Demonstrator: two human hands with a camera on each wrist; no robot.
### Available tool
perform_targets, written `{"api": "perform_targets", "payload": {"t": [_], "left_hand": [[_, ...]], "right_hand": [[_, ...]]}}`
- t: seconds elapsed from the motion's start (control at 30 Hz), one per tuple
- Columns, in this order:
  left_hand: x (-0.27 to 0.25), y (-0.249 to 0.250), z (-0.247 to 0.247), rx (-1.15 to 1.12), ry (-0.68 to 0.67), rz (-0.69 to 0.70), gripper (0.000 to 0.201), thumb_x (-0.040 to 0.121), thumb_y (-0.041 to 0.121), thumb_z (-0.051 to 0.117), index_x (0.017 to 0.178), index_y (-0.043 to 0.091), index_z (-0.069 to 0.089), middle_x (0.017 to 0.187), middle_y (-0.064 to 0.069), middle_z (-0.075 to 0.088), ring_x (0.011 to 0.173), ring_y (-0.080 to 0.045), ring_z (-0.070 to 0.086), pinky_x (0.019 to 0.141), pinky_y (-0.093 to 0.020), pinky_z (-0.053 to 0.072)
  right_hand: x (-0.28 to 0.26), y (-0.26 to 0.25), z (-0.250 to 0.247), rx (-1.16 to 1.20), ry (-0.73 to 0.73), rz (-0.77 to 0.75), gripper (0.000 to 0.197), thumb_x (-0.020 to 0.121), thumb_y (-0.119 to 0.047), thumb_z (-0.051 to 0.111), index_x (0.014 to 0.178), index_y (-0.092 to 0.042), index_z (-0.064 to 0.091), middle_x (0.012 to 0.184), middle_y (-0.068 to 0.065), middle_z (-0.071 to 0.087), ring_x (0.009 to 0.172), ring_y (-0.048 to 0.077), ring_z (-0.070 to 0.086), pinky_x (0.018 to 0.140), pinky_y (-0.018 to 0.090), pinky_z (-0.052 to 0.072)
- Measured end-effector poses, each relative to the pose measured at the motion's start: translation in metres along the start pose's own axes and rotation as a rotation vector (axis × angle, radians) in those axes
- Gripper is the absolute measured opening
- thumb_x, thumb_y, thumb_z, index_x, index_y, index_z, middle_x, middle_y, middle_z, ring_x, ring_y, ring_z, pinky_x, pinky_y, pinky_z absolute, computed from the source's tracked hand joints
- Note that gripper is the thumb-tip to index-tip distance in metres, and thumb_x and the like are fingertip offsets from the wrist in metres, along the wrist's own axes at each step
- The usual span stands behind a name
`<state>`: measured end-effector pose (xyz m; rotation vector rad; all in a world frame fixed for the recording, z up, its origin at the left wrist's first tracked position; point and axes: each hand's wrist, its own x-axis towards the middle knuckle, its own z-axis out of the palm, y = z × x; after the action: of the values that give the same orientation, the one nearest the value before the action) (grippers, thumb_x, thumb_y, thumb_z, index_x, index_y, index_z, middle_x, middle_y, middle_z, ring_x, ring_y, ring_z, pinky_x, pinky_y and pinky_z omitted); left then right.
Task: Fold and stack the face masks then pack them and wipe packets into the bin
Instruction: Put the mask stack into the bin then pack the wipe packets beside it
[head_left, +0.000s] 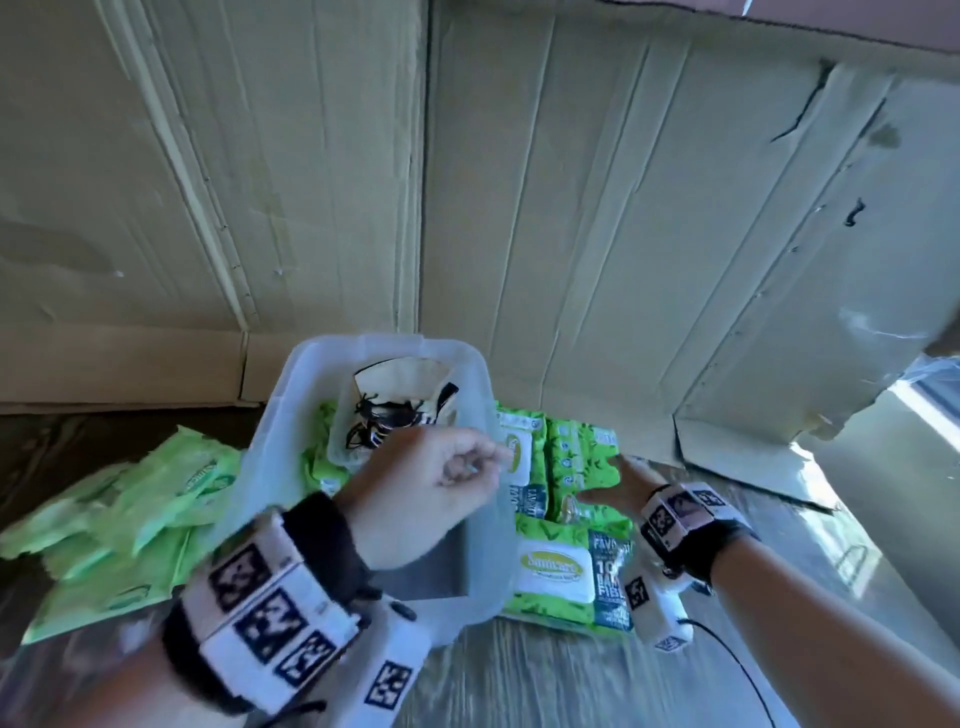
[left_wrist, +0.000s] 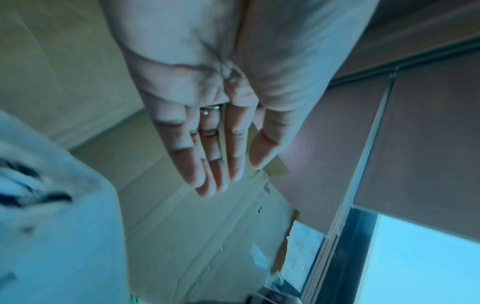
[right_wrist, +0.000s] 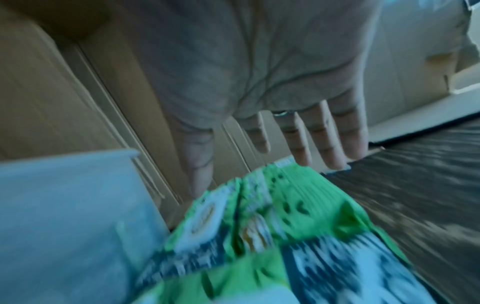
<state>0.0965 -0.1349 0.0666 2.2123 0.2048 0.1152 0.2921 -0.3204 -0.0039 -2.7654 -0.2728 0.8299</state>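
Observation:
A clear plastic bin (head_left: 291, 379) stands in the middle of the table. Cream face masks (head_left: 400, 379) with black straps lie in a smaller clear tray in it, and a green wipe packet (head_left: 322, 457) shows through the wall beside the tray. My left hand (head_left: 467, 467) hovers over the bin's right side; in the left wrist view its fingers (left_wrist: 210, 164) are straight, held together and empty. Green wipe packets (head_left: 566, 467) lie just right of the bin. My right hand (head_left: 613, 480) reaches over them, its fingers (right_wrist: 335, 144) spread above a packet (right_wrist: 272, 216).
A loose pile of green wipe packets (head_left: 119, 514) lies left of the bin. Tall cardboard sheets (head_left: 571, 208) stand close behind everything. The table (head_left: 571, 675) is dark wood grain under plastic film. A black cable (head_left: 737, 670) trails from my right wrist.

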Motion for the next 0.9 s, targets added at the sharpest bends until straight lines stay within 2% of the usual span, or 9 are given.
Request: {"api": "perform_targets", "payload": {"t": [0.1, 0.2, 0.27, 0.33, 0.43, 0.53, 0.67, 0.73, 0.9], "left_hand": [[0.012, 0.052, 0.064, 0.0, -0.041, 0.005, 0.029, 0.091, 0.015, 0.055, 0.119, 0.013, 0.063, 0.112, -0.001, 0.067, 0.09, -0.008, 0.061, 0.083, -0.012, 0.044], [0.031, 0.044, 0.135, 0.126, -0.24, -0.212, 0.034, 0.094, 0.013, 0.047, 0.126, 0.002, 0.055, 0.117, -0.011, 0.057, 0.107, -0.024, 0.053, 0.1, -0.026, 0.041], [0.036, 0.025, 0.169, 0.225, -0.286, -0.333, 0.038, 0.095, 0.016, 0.045, 0.131, 0.004, 0.045, 0.136, -0.015, 0.044, 0.125, -0.027, 0.04, 0.107, -0.034, 0.034], [0.033, 0.007, 0.189, 0.322, -0.286, -0.481, 0.053, 0.095, 0.024, 0.047, 0.141, 0.007, 0.028, 0.152, -0.019, 0.018, 0.141, -0.031, 0.016, 0.112, -0.039, 0.023], [0.033, -0.015, 0.196, 0.415, -0.185, -0.62, 0.08, 0.092, 0.041, 0.052, 0.149, 0.012, 0.004, 0.156, -0.018, -0.009, 0.145, -0.034, -0.002, 0.114, -0.041, 0.016], [0.034, -0.025, 0.192, 0.335, -0.14, -0.702, 0.102, 0.082, 0.048, 0.063, 0.149, 0.01, -0.005, 0.154, -0.025, 0.0, 0.143, -0.037, 0.011, 0.113, -0.043, 0.017], [0.043, -0.038, 0.195, 0.378, -0.226, -0.721, 0.098, 0.084, 0.038, 0.066, 0.147, 0.003, 0.0, 0.136, -0.02, 0.045, 0.124, -0.032, 0.046, 0.094, -0.036, 0.037], [0.047, -0.04, 0.194, 0.421, -0.197, -0.735, 0.095, 0.085, 0.03, 0.067, 0.148, 0.005, 0.0, 0.139, -0.017, 0.041, 0.125, -0.031, 0.044, 0.097, -0.035, 0.037], [0.049, -0.042, 0.196, 0.376, -0.315, -0.587, 0.076, 0.071, 0.036, 0.076, 0.134, 0.017, 0.039, 0.14, -0.006, 0.033, 0.126, -0.032, 0.033, 0.104, -0.042, 0.033]], "right_hand": [[-0.002, 0.02, 0.022, -0.072, -0.079, -0.045, 0.071, 0.083, -0.036, 0.065, 0.138, -0.007, 0.03, 0.141, 0.014, 0.04, 0.129, 0.027, 0.04, 0.1, 0.029, 0.036], [-0.006, 0.031, 0.042, -0.084, -0.068, -0.177, 0.051, 0.09, -0.019, 0.055, 0.135, -0.008, 0.035, 0.142, 0.017, 0.034, 0.129, 0.032, 0.039, 0.106, 0.032, 0.032], [-0.004, 0.04, 0.051, -0.128, -0.103, -0.132, 0.069, 0.082, -0.037, 0.063, 0.139, -0.019, 0.028, 0.14, 0.02, 0.026, 0.122, 0.037, 0.044, 0.102, 0.042, 0.039], [-0.003, 0.049, 0.055, -0.15, -0.144, -0.168, 0.085, 0.075, -0.052, 0.066, 0.144, -0.027, 0.022, 0.139, 0.018, 0.026, 0.121, 0.035, 0.045, 0.101, 0.041, 0.04], [-0.001, 0.056, 0.055, -0.171, -0.152, -0.251, 0.093, 0.07, -0.062, 0.065, 0.143, -0.022, 0.024, 0.135, 0.013, 0.041, 0.12, 0.029, 0.047, 0.099, 0.038, 0.042], [0.002, 0.063, 0.056, -0.237, -0.179, -0.228, 0.092, 0.065, -0.066, 0.065, 0.135, -0.015, 0.033, 0.125, 0.011, 0.052, 0.111, 0.027, 0.053, 0.089, 0.036, 0.046], [-0.006, 0.068, 0.058, -0.283, -0.284, -0.24, 0.094, 0.067, -0.061, 0.069, 0.136, -0.008, 0.031, 0.126, 0.011, 0.051, 0.11, 0.024, 0.052, 0.083, 0.031, 0.044], [-0.008, 0.07, 0.063, -0.227, -0.357, -0.239, 0.099, 0.068, -0.051, 0.074, 0.14, -0.008, 0.021, 0.133, 0.013, 0.045, 0.114, 0.025, 0.05, 0.086, 0.029, 0.042], [-0.009, 0.073, 0.07, -0.127, -0.383, -0.314, 0.118, 0.061, -0.04, 0.083, 0.147, -0.014, 0.005, 0.143, 0.009, 0.037, 0.127, 0.027, 0.041, 0.104, 0.038, 0.036]]}}
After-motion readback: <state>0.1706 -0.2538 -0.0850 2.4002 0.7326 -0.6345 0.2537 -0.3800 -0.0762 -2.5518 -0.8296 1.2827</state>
